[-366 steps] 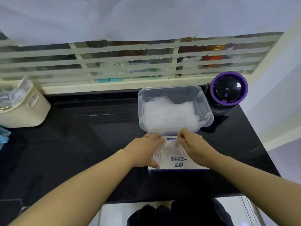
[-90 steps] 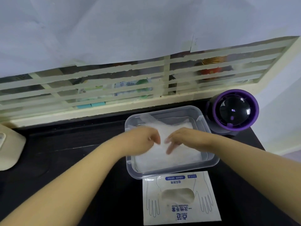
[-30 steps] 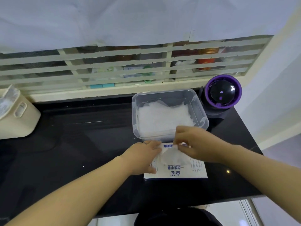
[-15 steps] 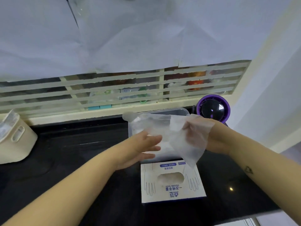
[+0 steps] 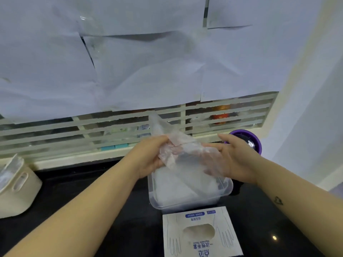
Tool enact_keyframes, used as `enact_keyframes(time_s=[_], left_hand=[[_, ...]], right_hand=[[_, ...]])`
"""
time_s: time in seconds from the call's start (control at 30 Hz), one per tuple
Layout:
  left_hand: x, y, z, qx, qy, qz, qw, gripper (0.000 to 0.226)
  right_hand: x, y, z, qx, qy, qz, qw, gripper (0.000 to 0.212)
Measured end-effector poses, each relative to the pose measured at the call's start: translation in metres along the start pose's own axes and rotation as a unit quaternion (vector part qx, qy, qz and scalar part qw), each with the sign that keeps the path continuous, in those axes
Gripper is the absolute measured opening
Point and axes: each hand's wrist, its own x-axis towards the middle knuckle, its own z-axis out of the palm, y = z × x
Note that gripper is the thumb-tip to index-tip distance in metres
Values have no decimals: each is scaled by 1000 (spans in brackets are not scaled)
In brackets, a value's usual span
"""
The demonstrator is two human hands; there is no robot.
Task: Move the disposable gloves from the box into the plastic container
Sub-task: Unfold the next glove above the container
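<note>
A thin translucent disposable glove (image 5: 178,145) is stretched in the air above the clear plastic container (image 5: 225,190). My left hand (image 5: 148,156) grips its left part with curled fingers. My right hand (image 5: 235,160) holds its right part, with the film draped over the fingers. A pile of white gloves (image 5: 178,190) lies inside the container. The white glove box (image 5: 201,232) lies flat on the black counter just in front of the container, and more gloves show through its oval opening.
A purple-rimmed round device (image 5: 248,141) stands right behind my right hand. A cream bin (image 5: 16,188) sits at the far left. A slatted window ledge (image 5: 92,132) and hanging white sheets close off the back. The black counter (image 5: 83,182) stretches left of the container.
Both hands have risen above the container with the glove. My left hand, open half a second ago, now grips the glove's left part and the film is spread between the hands.
</note>
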Motion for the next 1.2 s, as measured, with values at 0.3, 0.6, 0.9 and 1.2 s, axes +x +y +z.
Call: enact_keyframes(time_s=[0.3,0.6,0.9,1.2], left_hand=[[6,35,0,-61,-40,-16,997,30],[9,51,-12,-135,-17,29,990,19],[11,18,4,-247,77,18,966,52],[6,-15,5,-49,107,30,993,37]], right_hand=[[13,-18,29,-564,92,-270,774,83],[14,-33,44,-330,164,-303,879,33],[20,-1,45,60,175,-107,977,26],[13,49,34,-27,206,-165,964,17]])
